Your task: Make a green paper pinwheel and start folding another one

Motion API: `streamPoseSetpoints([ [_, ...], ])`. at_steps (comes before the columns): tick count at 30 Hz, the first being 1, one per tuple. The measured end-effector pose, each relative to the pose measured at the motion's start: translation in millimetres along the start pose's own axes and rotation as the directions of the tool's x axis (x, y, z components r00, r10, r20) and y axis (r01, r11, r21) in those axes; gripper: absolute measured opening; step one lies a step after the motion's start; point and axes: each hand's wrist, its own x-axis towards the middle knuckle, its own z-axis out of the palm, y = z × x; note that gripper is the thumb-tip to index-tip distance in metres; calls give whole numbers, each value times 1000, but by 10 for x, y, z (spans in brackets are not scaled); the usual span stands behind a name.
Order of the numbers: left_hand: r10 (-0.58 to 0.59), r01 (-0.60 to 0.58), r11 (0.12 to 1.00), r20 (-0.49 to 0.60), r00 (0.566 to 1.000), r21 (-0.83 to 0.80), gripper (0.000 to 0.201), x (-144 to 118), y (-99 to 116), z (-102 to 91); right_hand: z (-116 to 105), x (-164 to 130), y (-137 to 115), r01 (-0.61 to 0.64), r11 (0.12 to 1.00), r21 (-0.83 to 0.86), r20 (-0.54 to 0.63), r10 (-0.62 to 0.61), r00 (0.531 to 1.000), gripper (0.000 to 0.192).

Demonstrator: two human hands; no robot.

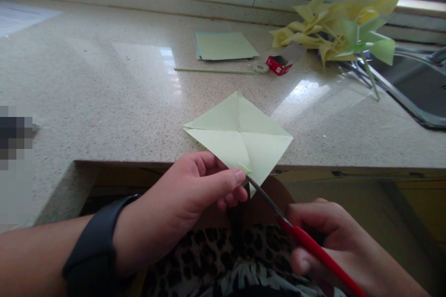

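Note:
A pale green square of paper (240, 137) with two crossing diagonal creases lies over the front edge of the speckled counter (104, 102). My left hand (195, 195) pinches its near corner between thumb and fingers. My right hand (334, 246) grips red-handled scissors (296, 234), whose blades point up-left and meet the paper's near corner along a crease. A black band sits on my left wrist.
At the back lie flat green sheets (225, 45), a thin green stick (212, 70), a roll of tape (260, 68) and a small red box (278, 65). Yellow and green paper pinwheels (341, 28) pile at the back right beside a sink (418, 88).

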Motion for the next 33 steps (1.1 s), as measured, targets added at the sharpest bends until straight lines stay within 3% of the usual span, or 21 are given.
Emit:
streamPoseSetpoints([
  [5, -30, 30, 996, 1, 1000, -86, 17, -22, 8, 27, 23, -13, -30, -46, 999, 22, 103, 43, 994, 48],
  [11, -23, 22, 982, -2, 1000, -188, 19, -63, 12, 77, 218, 51, -119, 61, 998, 3, 1, -61, 998, 57],
  [18, 18, -34, 974, -75, 997, -224, 19, -73, 20, 118, 390, 75, -67, 120, 991, 51, -62, -117, 991, 49],
  [33, 24, -42, 982, -101, 995, -182, 19, -46, -10, 98, 464, 105, -74, 188, 982, 26, -119, -184, 976, 47],
])
